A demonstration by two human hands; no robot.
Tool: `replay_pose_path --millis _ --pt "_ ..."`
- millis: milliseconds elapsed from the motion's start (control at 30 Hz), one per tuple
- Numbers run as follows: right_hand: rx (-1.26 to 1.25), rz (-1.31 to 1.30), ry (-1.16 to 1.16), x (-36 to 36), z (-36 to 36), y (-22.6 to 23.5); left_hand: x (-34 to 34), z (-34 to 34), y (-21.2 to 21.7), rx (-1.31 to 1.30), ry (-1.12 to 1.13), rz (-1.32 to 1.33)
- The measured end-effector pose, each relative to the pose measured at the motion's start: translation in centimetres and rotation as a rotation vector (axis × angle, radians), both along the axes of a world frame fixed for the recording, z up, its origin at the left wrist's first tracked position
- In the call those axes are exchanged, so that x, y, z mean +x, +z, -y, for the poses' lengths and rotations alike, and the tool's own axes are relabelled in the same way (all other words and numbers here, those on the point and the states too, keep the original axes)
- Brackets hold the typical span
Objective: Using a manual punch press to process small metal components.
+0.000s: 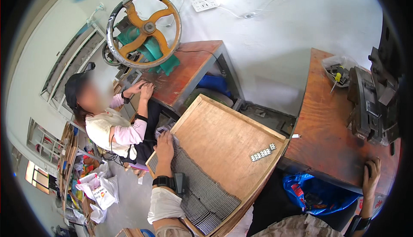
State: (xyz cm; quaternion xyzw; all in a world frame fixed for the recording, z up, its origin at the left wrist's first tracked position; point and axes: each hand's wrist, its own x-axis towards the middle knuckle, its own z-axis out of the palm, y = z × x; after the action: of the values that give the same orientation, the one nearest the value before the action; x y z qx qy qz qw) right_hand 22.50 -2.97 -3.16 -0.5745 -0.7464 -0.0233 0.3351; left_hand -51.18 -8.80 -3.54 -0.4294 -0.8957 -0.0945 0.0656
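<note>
My left hand (164, 147) rests at the left side of a shallow wooden tray (223, 125), its fingers laid over the packed rows of small grey metal parts (202, 189). The fingers look stretched out, and no held thing shows in them. A small patterned metal strip (260, 154) lies apart on the tray's bare board. At the far right, my right hand (371, 176) touches the front part of a reddish-brown worktable (318, 129). Its fingers are slightly bent and apart, with a dark gap between them. Nothing held is visible there.
A dark metal machine (370, 108) and a bag-lined bowl of tools (340, 71) stand on the right worktable. Under it hangs a blue bag (318, 194). To the left, another person (116, 125) sits at a bench (185, 73) bearing a press with a large yellow-spoked handwheel (148, 28).
</note>
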Motion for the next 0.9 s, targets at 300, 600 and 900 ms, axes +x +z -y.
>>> replay_pose_path --millis 300,600,900 --pt "0.033 0.062 0.01 0.4 -0.1 0.0 -0.1 -1.8 4.4 -0.184 -0.34 -0.149" --pt "0.045 0.056 0.026 -0.1 -0.2 0.3 -2.7 -1.9 3.5 -0.236 -0.351 -0.228" --pt "0.03 0.044 0.028 -0.1 -0.1 0.3 -3.9 -0.6 2.4 0.017 -0.227 0.218"
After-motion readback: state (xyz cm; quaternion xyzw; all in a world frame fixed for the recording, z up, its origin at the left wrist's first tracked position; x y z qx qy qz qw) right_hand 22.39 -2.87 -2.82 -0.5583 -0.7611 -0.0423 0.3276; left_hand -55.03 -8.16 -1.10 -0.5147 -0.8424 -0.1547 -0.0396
